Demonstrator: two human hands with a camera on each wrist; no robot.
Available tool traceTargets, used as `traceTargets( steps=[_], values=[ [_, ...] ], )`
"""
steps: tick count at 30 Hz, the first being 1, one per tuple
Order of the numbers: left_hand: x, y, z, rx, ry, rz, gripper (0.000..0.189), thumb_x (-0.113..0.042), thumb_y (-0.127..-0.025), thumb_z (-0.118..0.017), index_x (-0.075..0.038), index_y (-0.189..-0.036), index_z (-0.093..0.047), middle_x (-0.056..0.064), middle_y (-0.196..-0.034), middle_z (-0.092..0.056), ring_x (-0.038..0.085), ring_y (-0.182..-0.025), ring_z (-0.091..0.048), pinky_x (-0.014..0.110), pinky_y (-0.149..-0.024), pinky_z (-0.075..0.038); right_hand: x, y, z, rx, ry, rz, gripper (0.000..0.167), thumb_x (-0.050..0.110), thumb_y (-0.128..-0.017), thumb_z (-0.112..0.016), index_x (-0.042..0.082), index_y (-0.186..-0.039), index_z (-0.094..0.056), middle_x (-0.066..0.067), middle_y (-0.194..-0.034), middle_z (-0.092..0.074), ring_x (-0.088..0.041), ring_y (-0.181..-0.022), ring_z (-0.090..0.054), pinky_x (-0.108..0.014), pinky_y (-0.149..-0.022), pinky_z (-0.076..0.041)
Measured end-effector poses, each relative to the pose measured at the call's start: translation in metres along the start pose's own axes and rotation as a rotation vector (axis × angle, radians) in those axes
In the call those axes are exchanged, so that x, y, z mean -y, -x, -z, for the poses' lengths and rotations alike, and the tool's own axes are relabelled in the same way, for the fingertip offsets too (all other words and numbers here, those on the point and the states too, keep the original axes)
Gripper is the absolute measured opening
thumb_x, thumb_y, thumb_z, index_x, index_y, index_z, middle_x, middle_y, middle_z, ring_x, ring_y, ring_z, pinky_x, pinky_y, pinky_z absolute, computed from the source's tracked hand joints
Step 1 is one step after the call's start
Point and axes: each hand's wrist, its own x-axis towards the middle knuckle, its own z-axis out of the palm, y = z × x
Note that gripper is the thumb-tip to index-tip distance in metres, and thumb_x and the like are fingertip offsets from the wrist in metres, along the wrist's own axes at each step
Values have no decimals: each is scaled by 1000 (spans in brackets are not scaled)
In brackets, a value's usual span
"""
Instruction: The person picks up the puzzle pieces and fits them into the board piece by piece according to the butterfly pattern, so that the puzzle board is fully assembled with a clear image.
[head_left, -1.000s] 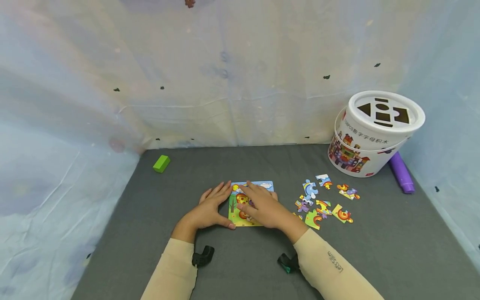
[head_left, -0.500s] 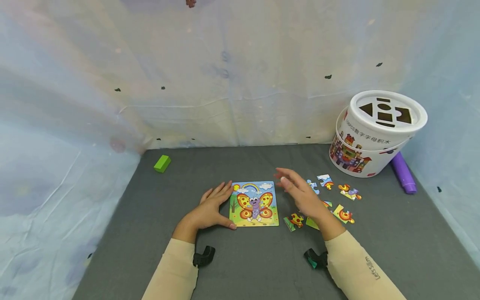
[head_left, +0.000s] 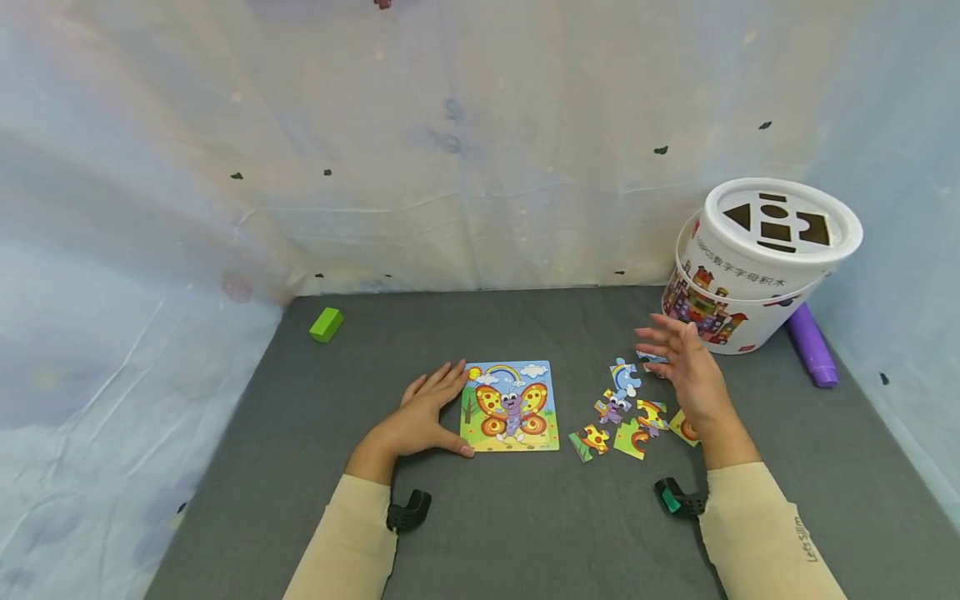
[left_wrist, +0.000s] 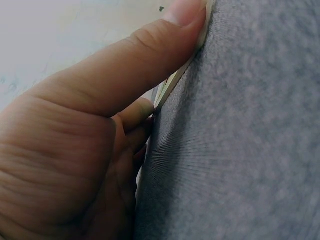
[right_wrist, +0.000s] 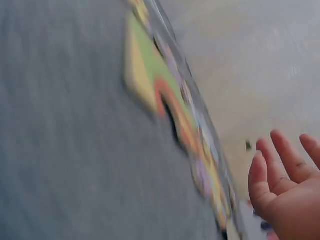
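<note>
A square butterfly picture board (head_left: 510, 408) lies flat on the grey table, its picture facing up. My left hand (head_left: 422, 421) rests along its left edge, thumb at the near corner and fingers stretched towards the far corner. In the left wrist view the thumb (left_wrist: 155, 47) touches the board's thin edge. Above the right-hand group of loose jigsaw pieces, my right hand (head_left: 693, 371) hovers with fingers spread and nothing in it, partly covering the far pieces. A green-and-orange jigsaw piece (head_left: 631, 439) lies near the front of that group, and it shows blurred in the right wrist view.
A white lidded bucket (head_left: 750, 267) with shape holes stands at the back right, close beyond my right hand. Beside it lies a purple cylinder (head_left: 812, 346). A green block (head_left: 326, 325) sits at the back left. Cloth walls (head_left: 480, 167) enclose the table.
My right hand has lifted off the picture board and moved right, over the loose pieces, uncovering the whole butterfly picture. My left hand stays at the board's left edge.
</note>
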Motion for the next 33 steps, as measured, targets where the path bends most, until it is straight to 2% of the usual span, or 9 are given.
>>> traceTargets(
  steps=[3,5,9,13,16,21,27,30,33],
  values=[
    [-1,-1,-1,-2,1,-5,131,-52,-74,-101,-15,-175,-24,-5,-181,-9,20,-166,1,53,-128,6,-5,0,12,-92,46,-3,58,54,-118,-30,18,-158,-53,-16,-147,-60,-30,-132,-54,-38,-99,-46],
    [-1,0,0,-1,4,-3,131,-51,-74,-101,-16,-175,-25,-5,-181,-9,20,-166,1,53,-128,6,-9,-1,17,-126,117,-17,59,50,-119,-32,12,-160,-50,-21,-148,-56,-31,-131,-53,-33,-97,-48],
    [-1,0,1,-1,5,0,131,-51,-74,-101,-16,-175,-24,-6,-180,-9,19,-165,1,53,-128,6,-18,-4,24,-109,326,-67,66,45,-120,-31,-3,-166,-35,-30,-153,-50,-36,-135,-48,-28,-96,-47],
    [-1,0,1,-4,5,3,131,-50,-74,-101,-15,-175,-25,-5,-181,-9,19,-165,1,53,-128,6,-22,-5,26,-62,527,-124,69,44,-119,-41,-3,-168,-32,-31,-156,-48,-44,-141,-45,-49,-108,-44],
    [-2,-1,1,-8,5,3,131,-50,-74,-102,-15,-175,-25,-4,-181,-10,19,-166,0,53,-128,6,-23,-6,26,-46,666,-137,63,32,-118,-52,-4,-166,-36,-30,-156,-48,-48,-141,-46,-66,-112,-39],
    [-1,-2,0,-8,0,2,132,-50,-73,-102,-16,-175,-26,-6,-180,-10,19,-165,0,53,-128,6,-24,-7,25,-23,831,-149,58,10,-111,-62,-6,-163,-42,-32,-154,-46,-51,-137,-47,-72,-113,-35],
    [-1,-2,0,-11,-3,-1,132,-51,-73,-102,-16,-175,-26,-5,-181,-11,19,-165,0,53,-128,6,-25,-8,22,-28,827,-177,61,3,-106,-66,-3,-163,-43,-32,-148,-44,-52,-133,-40,-71,-110,-31],
    [-1,-2,0,-10,4,-1,132,-51,-73,-102,-16,-175,-25,-5,-181,-10,19,-166,0,53,-128,6,-25,-7,20,-62,787,-174,67,0,-104,-70,0,-164,-42,-31,-145,-43,-47,-125,-45,-63,-101,-40],
    [-1,-1,1,-7,11,-1,132,-51,-73,-102,-15,-175,-25,-5,-180,-10,19,-166,0,54,-128,6,-23,-5,19,-125,734,-170,64,-1,-103,-72,0,-162,-45,-27,-135,-45,-39,-113,-51,-48,-90,-46]
  ],
)
